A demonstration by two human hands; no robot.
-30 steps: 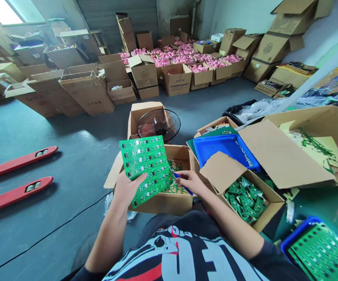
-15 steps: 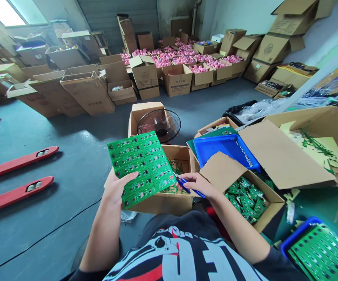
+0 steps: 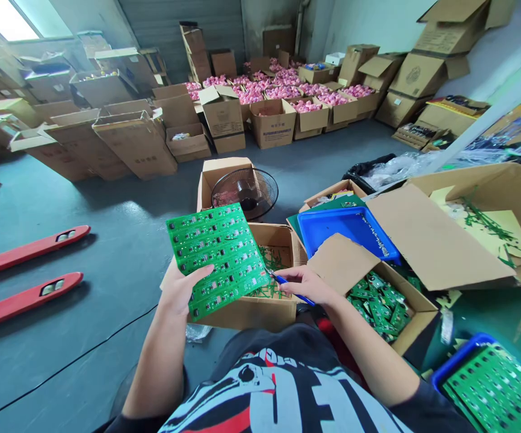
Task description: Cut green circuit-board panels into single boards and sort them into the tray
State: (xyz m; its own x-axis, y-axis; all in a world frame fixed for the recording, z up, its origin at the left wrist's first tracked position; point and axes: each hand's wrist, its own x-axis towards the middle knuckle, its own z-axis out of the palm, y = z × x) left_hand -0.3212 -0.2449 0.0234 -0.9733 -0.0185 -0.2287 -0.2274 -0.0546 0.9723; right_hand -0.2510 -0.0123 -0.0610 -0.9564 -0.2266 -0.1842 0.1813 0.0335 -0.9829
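Note:
My left hand grips a green circuit board panel by its lower left edge, thumb on top, and holds it tilted over an open cardboard box with green scraps inside. My right hand is closed on a blue pen whose tip rests at the panel's right edge. To the right, a second cardboard box holds several small green boards.
A blue tray sits behind the boxes. Another blue tray of green panels lies at the lower right. A fan stands on the floor ahead. Red pallet jack forks lie left. Stacked cartons fill the back.
The panel has swung left and tilted flatter in my left hand. My right hand has shifted right, and the blue pen shows more clearly at the panel's edge.

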